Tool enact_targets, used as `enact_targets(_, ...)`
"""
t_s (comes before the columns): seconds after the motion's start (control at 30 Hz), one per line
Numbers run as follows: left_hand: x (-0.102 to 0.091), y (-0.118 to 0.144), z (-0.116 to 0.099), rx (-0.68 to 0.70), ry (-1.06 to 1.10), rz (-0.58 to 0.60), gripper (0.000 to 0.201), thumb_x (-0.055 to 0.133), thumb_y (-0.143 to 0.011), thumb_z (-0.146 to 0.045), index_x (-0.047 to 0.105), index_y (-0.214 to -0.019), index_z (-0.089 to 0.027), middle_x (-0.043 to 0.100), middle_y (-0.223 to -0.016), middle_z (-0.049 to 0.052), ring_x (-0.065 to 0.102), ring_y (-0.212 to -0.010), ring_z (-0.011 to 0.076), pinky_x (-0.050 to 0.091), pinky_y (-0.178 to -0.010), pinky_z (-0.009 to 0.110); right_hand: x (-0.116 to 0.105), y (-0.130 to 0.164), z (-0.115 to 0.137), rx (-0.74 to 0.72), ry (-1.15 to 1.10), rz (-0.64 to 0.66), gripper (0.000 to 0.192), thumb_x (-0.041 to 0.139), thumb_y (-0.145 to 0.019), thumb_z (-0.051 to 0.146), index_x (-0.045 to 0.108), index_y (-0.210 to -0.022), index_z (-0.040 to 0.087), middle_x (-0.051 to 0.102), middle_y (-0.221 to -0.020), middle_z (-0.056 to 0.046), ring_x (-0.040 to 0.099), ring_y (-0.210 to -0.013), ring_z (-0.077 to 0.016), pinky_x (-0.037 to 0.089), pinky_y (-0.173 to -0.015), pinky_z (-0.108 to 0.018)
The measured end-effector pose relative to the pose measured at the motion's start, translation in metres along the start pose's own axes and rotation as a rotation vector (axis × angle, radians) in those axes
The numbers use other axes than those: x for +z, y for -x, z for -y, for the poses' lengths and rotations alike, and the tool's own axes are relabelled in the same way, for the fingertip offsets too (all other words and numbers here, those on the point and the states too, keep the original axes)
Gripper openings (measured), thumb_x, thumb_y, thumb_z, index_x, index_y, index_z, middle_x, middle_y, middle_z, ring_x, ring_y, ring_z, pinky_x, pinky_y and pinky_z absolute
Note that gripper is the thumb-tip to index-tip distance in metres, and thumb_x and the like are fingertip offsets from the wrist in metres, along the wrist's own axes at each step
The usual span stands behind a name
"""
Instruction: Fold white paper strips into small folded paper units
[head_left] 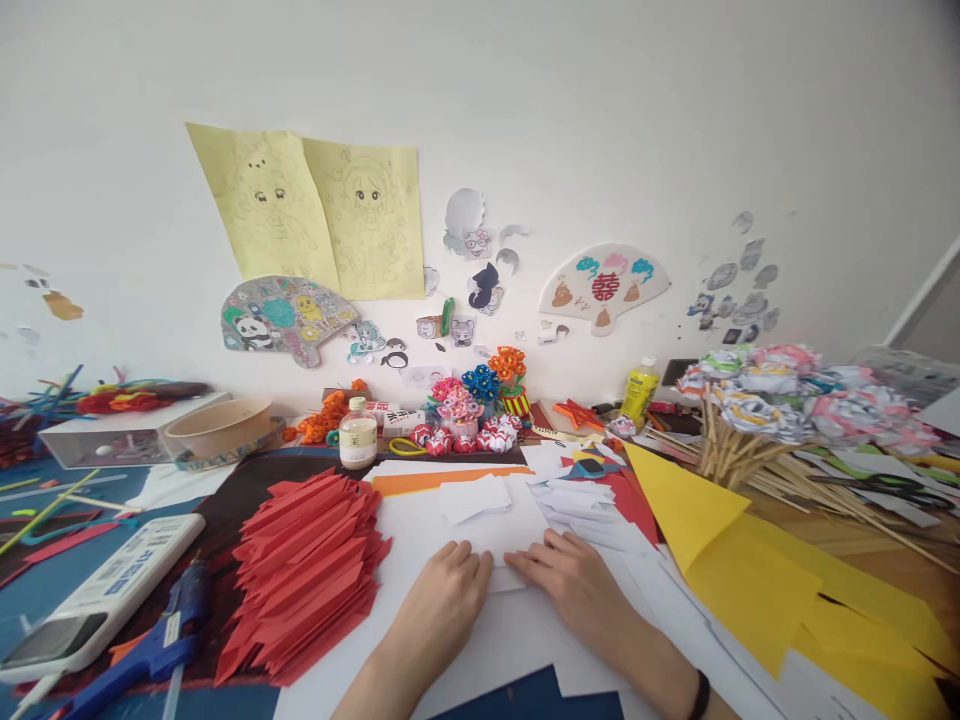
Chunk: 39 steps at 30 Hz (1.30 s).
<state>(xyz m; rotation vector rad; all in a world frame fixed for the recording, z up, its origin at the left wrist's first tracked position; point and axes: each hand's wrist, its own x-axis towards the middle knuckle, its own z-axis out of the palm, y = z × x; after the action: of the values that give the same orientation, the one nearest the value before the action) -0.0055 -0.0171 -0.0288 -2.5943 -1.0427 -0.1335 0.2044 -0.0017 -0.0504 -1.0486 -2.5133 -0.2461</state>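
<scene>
Head view shows left hand and right hand with fingers pressed flat on white paper, its near edge beneath them.

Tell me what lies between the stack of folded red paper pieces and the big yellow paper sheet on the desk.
In the head view, white paper sheets lie between the folded red paper stack and the yellow paper sheet, with the left hand and right hand pressing a white sheet.

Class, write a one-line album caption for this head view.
Both hands, left hand and right hand, press white paper beside folded red paper.
</scene>
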Motion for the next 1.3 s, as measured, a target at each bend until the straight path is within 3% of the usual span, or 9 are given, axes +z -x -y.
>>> enact_targets(0.23,0.007,-0.005,-0.009,0.004,-0.017,-0.031,0.019,0.047,-0.083,-0.001,0.063,-0.088,-0.01,0.061,-0.081,0.01,0.054,-0.076,0.0236,0.041,-0.061,0.034,-0.008,-0.007,0.011,0.061,-0.028,0.075,0.024,0.042,-0.093,0.01,0.06,-0.102,0.023,0.063,-0.085,-0.001,0.05,-0.08,-0.0187,0.028,-0.068,-0.032)
enact_targets(0.43,-0.003,-0.002,-0.008,-0.043,0.063,0.018,0.027,0.047,-0.076,0.001,0.062,-0.096,-0.011,0.063,-0.083,0.011,0.056,-0.077,0.0241,0.044,-0.065,0.034,-0.007,-0.003,0.011,0.129,-0.095,0.048,0.03,0.045,-0.087,0.003,0.064,-0.099,0.024,0.063,-0.08,-0.001,0.051,-0.079,-0.0173,0.03,-0.069,-0.031)
enact_targets(0.57,-0.003,-0.003,-0.002,-0.185,0.205,0.021,0.031,0.047,-0.078,-0.002,0.06,-0.104,-0.014,0.064,-0.074,0.007,0.057,-0.073,0.0218,0.043,-0.063,0.031,-0.001,-0.003,0.007,0.112,-0.13,0.016,0.035,0.045,-0.087,0.004,0.063,-0.109,0.024,0.064,-0.08,-0.002,0.052,-0.079,-0.0179,0.033,-0.071,-0.03)
enact_targets(0.73,0.004,-0.01,0.004,-0.388,0.386,-0.095,0.024,0.042,-0.087,-0.007,0.06,-0.074,-0.018,0.061,-0.076,0.004,0.055,-0.078,0.0185,0.041,-0.068,0.029,0.004,-0.013,0.006,0.189,-0.224,-0.044,0.029,0.048,-0.09,0.01,0.066,-0.108,0.026,0.062,-0.075,-0.001,0.053,-0.077,-0.0177,0.037,-0.066,-0.028)
enact_targets(0.87,0.011,-0.013,0.005,-0.431,0.461,-0.138,0.015,0.049,-0.083,-0.006,0.058,-0.082,-0.019,0.06,-0.089,0.002,0.051,-0.086,0.0196,0.039,-0.073,0.031,0.0,-0.019,0.007,0.279,-0.367,-0.075,0.02,0.055,-0.088,0.015,0.069,-0.096,0.025,0.062,-0.079,-0.001,0.055,-0.079,-0.0173,0.041,-0.069,-0.026)
enact_targets(0.97,0.014,-0.012,0.005,-0.457,0.494,-0.12,0.015,0.05,-0.08,-0.004,0.055,-0.082,-0.019,0.059,-0.088,0.002,0.051,-0.084,0.0199,0.038,-0.071,0.032,-0.003,-0.021,0.008,0.286,-0.45,-0.086,0.014,0.059,-0.086,0.017,0.07,-0.09,0.024,0.064,-0.083,-0.002,0.056,-0.081,-0.0181,0.043,-0.071,-0.028)
enact_targets(1.07,0.01,-0.012,0.005,-0.487,0.553,-0.149,0.016,0.049,-0.079,-0.004,0.054,-0.08,-0.019,0.059,-0.082,0.001,0.051,-0.08,0.0192,0.037,-0.071,0.031,-0.003,-0.022,0.007,0.291,-0.488,-0.106,0.01,0.064,-0.082,0.017,0.07,-0.075,0.022,0.064,-0.074,-0.001,0.056,-0.076,-0.0182,0.043,-0.069,-0.028)
enact_targets(1.2,0.0,-0.012,0.014,-0.564,0.807,-0.269,0.008,0.051,-0.083,-0.015,0.054,-0.087,-0.02,0.059,-0.084,0.001,0.053,-0.077,0.0163,0.04,-0.072,0.029,-0.004,-0.023,0.006,0.393,-0.585,-0.144,0.009,0.065,-0.078,0.018,0.069,-0.07,0.019,0.063,-0.067,-0.001,0.056,-0.064,-0.0163,0.043,-0.062,-0.027)
enact_targets(1.3,-0.006,-0.013,0.02,-0.634,1.004,-0.352,0.019,0.052,-0.084,-0.028,0.05,-0.102,-0.021,0.06,-0.085,0.0,0.052,-0.071,0.0143,0.042,-0.067,0.026,-0.007,-0.025,0.004,0.493,-0.708,-0.165,0.009,0.064,-0.078,0.023,0.068,-0.073,0.018,0.065,-0.065,-0.002,0.057,-0.06,-0.0164,0.043,-0.06,-0.028)
